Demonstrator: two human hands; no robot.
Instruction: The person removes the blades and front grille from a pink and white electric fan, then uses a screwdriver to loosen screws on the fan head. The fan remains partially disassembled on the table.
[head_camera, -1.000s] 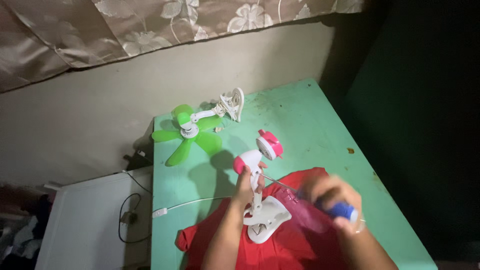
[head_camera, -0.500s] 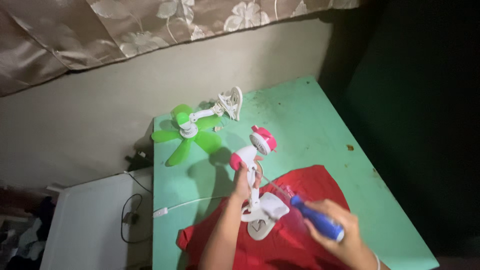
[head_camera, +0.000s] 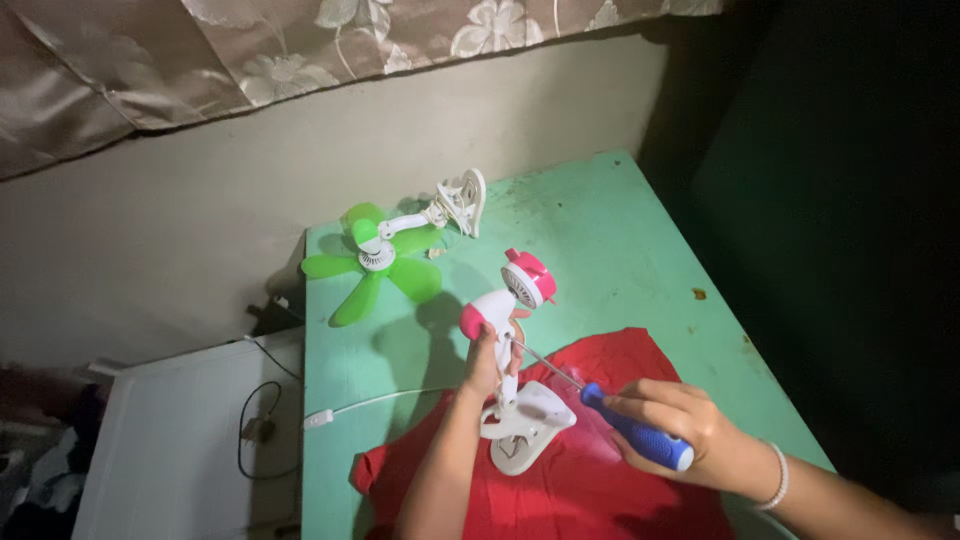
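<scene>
Nearest the camera, a crumpled red cloth (head_camera: 600, 490) lies soft and creased over the near end of a mint-green table (head_camera: 640, 240), whose painted top is flat, scuffed and spotted with dark marks. The right hand (head_camera: 680, 430) is wrapped around the smooth blue handle of a screwdriver (head_camera: 635, 435); its thin metal shaft slants up and left, the tip meeting the stem of a small pink and white clip fan (head_camera: 505, 330). The fan's glossy white plastic clamp base (head_camera: 525, 430) rests on the cloth. The left hand (head_camera: 488, 362) is closed around the fan's narrow white neck, holding it upright, with the rounded pink motor housing and the round pink-rimmed head just above the fingers. A thin white cord (head_camera: 380, 402) runs from the fan leftward across the table.

Farther back lies a second clip fan (head_camera: 385, 255), on its side, with broad, smooth green blades and a ribbed white clamp. Behind the table stands a plain matt wall (head_camera: 200, 230), and above it hangs a shiny beige curtain (head_camera: 300, 50) woven with pale flowers.
</scene>
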